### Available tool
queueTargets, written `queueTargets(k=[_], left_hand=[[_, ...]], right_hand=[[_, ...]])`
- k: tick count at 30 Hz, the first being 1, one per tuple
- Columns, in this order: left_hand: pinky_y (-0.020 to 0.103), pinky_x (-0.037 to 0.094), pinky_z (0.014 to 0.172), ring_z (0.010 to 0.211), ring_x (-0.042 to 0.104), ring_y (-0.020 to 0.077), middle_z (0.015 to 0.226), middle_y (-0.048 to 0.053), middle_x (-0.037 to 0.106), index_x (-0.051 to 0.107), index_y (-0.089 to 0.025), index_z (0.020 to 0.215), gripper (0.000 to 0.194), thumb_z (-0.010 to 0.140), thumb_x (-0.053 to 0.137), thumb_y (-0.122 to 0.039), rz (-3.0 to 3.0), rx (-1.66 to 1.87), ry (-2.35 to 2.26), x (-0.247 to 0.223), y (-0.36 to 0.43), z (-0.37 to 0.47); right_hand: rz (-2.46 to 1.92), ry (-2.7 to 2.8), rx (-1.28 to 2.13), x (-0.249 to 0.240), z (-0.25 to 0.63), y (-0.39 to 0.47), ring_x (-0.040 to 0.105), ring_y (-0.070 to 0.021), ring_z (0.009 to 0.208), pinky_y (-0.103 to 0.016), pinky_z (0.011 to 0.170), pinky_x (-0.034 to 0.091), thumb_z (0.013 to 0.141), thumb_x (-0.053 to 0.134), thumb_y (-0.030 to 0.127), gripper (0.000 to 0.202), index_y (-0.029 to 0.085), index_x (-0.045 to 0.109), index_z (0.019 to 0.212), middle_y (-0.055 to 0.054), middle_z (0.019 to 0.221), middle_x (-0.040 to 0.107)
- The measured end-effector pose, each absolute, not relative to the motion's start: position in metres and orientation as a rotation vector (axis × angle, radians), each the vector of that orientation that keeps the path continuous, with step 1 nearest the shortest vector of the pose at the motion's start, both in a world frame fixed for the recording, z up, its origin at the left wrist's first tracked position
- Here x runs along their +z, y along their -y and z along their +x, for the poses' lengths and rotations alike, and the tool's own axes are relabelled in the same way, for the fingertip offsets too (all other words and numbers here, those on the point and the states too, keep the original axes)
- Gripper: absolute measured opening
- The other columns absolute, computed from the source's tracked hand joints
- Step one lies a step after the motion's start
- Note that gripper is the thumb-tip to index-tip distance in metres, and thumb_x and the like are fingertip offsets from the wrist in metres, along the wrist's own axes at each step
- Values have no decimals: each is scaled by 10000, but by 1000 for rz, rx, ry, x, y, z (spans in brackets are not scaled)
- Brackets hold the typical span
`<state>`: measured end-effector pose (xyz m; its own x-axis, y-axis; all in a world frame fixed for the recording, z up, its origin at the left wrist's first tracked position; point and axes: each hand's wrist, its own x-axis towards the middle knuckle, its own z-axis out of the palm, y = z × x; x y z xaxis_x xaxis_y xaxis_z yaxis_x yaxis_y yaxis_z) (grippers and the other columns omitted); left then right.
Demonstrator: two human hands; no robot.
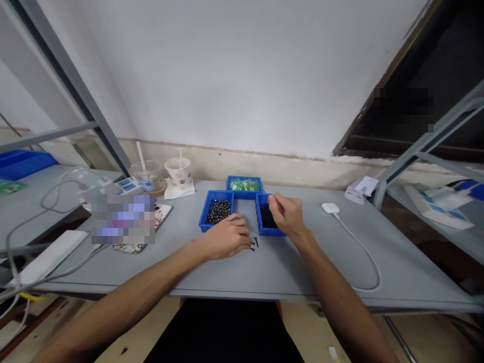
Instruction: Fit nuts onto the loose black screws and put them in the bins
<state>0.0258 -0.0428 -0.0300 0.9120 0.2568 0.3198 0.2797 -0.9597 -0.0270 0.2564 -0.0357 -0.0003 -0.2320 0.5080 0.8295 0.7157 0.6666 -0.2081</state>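
Note:
Brass-and-black small parts fill the left blue bin (pixel 203 220). The right blue bin (pixel 272 232) holds dark pieces, and a third blue bin (pixel 244 195) behind them contains green packets (pixel 244 185). My left hand (pixel 230 235) rests on the table at the front right corner of the left bin, fingers curled; what they hold, if anything, is hidden. Beside its fingertips lie several black screws (pixel 256 242). Over the right bin, my right hand (pixel 286 213) is closed in a pinch; whatever is between its fingertips is too small to name.
On the grey table (pixel 242 277), a paper cup (pixel 178 171) and a plastic cup (pixel 148 179) stand at the back left. A tablet-like item (pixel 162 214) lies left. A white charger (pixel 330 208) with its cable lies right.

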Motion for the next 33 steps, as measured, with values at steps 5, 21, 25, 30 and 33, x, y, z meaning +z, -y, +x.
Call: queueTargets(k=[5,21,25,30,33], left_hand=[[384,349,960,940,589,219,869,-6,715,717,-242,942,137,996,593,-262,-2968,-418,429,-35,44,28],[413,405,1021,954,556,229,951,70,633,572,-160,1010,198,1053,378,-156,-2745,-698,754,-28,33,18],[413,423,986,980,569,227,1005,68,646,550,-171,1043,197,1069,355,-183,-2733,-826,920,-28,28,16],[424,421,995,958,576,218,992,63,661,548,-170,1035,209,1076,348,-217,-2782,-890,1024,-22,31,15],[428,418,1002,992,572,220,1058,72,676,557,-165,1105,223,1083,376,-293,-2821,-944,1021,-20,32,15]], right_hand=[[-866,2052,-306,-5,245,37,291,-83,456,-275,521,239,1021,476,228,409,199,453,614,68,499,336],[-800,2235,-156,-12,236,44,478,-95,477,-266,558,318,1009,508,278,228,153,674,914,19,592,615],[-863,2297,-157,-15,233,44,471,-102,461,-263,551,312,1019,516,310,235,159,696,1024,23,575,616],[-872,2293,-199,-22,234,38,519,-104,483,-265,549,308,1070,453,307,301,157,710,1031,3,600,652],[-835,2258,-233,-26,236,36,526,-103,489,-268,557,325,1076,437,269,299,165,718,1086,-3,632,684]])
